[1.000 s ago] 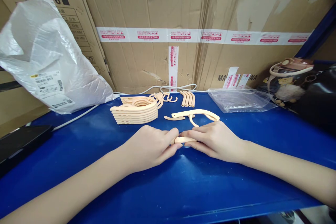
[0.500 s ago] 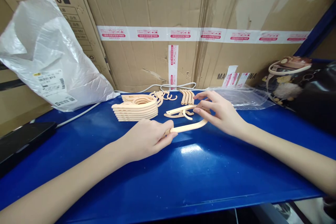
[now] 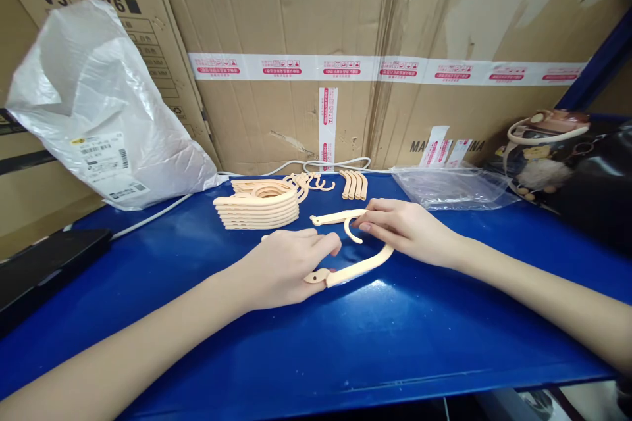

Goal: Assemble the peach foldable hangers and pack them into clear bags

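Observation:
A cream folding clothes hanger (image 3: 359, 264) lies between my hands, low over the blue tabletop. My right hand (image 3: 402, 223) is closed around its far right part, beside the curved hook (image 3: 351, 231). My left hand (image 3: 291, 264) is closed at the near end of the long arm, its index finger bent. A small rounded end piece with a hole (image 3: 316, 277) shows by the left thumb; the rest is hidden under the hand. Behind the left hand stands a neat stack of matching hangers (image 3: 257, 214). Several short curved arms (image 3: 354, 185) lie side by side farther back.
Loose hook pieces (image 3: 316, 182) lie beside the stack. A white plastic mailing bag (image 3: 99, 112) leans at left, near a dark flat device (image 3: 54, 263). A clear plastic bag (image 3: 451, 185) lies at back right, before cardboard boxes (image 3: 276, 118). A white cable (image 3: 153, 216) crosses the blue table (image 3: 316, 355).
The hanger's near arm has come lower and closer, and its end piece now shows at my left thumb. My right hand has moved down and closed more around the hanger. The view has shifted slightly.

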Available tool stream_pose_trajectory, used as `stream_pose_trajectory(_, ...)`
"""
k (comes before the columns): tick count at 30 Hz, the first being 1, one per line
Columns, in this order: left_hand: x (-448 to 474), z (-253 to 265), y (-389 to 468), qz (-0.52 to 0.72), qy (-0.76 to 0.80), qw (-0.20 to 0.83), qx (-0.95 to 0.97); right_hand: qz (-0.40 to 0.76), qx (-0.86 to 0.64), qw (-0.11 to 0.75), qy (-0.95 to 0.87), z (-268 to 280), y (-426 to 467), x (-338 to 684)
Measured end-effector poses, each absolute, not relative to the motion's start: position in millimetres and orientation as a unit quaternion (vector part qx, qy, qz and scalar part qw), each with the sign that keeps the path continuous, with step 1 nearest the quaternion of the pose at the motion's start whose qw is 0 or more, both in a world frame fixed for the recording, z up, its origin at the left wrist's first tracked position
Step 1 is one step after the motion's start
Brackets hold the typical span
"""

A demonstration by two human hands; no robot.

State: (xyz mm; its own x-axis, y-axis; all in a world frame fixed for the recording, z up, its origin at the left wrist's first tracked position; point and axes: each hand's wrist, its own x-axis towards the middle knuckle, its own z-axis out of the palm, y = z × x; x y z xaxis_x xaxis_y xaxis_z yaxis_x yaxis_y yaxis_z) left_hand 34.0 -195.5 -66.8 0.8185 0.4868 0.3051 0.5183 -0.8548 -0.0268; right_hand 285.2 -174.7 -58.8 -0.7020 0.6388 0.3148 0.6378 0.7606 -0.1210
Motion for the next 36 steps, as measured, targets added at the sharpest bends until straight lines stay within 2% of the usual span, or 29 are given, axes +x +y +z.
stream_pose_trajectory(11, 34.4, -68.2, -186.5, -0.191, -0.227, 0.051, -0.954, -0.013, -0.387, 0.170, -0.906, -63.9, -174.5, 283.5)
stream_pose_trajectory(26, 33.9, -67.3, -188.4, -0.174, -0.239, 0.071, -0.953, 0.008, -0.480, 0.187, -0.857, -61.8, -176.1, 280.3)
stream_pose_trajectory(36, 31.9, -62.5, -190.9, -0.144, -0.205, -0.015, -0.968, 0.026, -0.491, 0.185, -0.851, -63.4, -176.7, 279.3)
